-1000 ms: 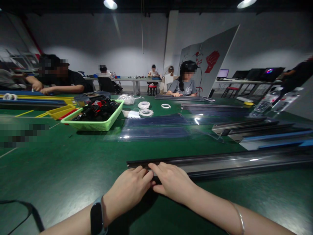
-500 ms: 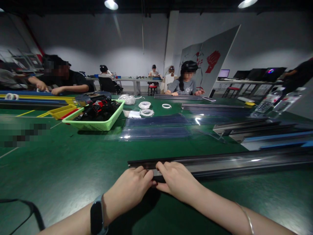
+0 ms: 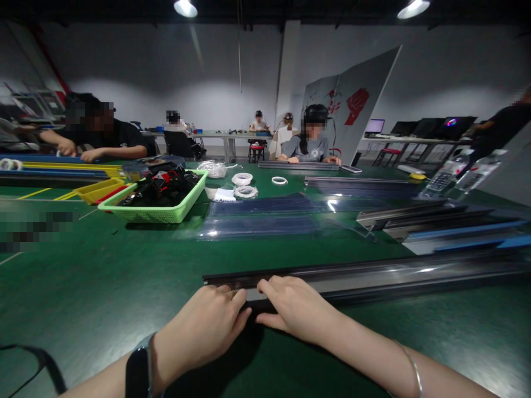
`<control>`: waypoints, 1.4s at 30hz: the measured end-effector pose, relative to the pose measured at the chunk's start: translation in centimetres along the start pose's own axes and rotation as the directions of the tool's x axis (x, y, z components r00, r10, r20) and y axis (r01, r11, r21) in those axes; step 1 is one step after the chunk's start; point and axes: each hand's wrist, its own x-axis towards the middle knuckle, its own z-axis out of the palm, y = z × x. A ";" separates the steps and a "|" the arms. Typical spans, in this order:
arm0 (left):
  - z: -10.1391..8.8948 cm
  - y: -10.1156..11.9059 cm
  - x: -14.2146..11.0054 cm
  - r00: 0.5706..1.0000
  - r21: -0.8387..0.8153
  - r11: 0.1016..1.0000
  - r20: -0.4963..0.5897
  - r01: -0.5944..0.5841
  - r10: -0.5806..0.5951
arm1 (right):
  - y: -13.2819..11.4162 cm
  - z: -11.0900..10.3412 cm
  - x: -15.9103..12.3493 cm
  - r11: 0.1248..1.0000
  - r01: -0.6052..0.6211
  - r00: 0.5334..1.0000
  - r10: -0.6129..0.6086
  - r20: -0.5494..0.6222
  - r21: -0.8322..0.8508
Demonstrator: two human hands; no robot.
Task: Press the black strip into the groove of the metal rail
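At the left end of a long dark channel, my left hand and right hand are pinching its near edge just beside each other, thumbs facing me, while the channel is lying lengthwise on the green surface; beyond it, clear sheets are lying flat, and a light-green basket is holding black and red pieces

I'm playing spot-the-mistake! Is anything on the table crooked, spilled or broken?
Nothing looks spilled or broken. The two bottles at the right look tilted, but the person behind slants likewise, so the wide view probably causes it. The dark channel at the left hand and right hand looks straight.
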 end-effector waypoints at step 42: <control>2.2 0.8 1.0 0.988 -0.017 0.998 -0.143 -0.052 0.049 | -0.1 0.2 -0.1 0.968 -0.137 0.991 0.133 0.036 0.210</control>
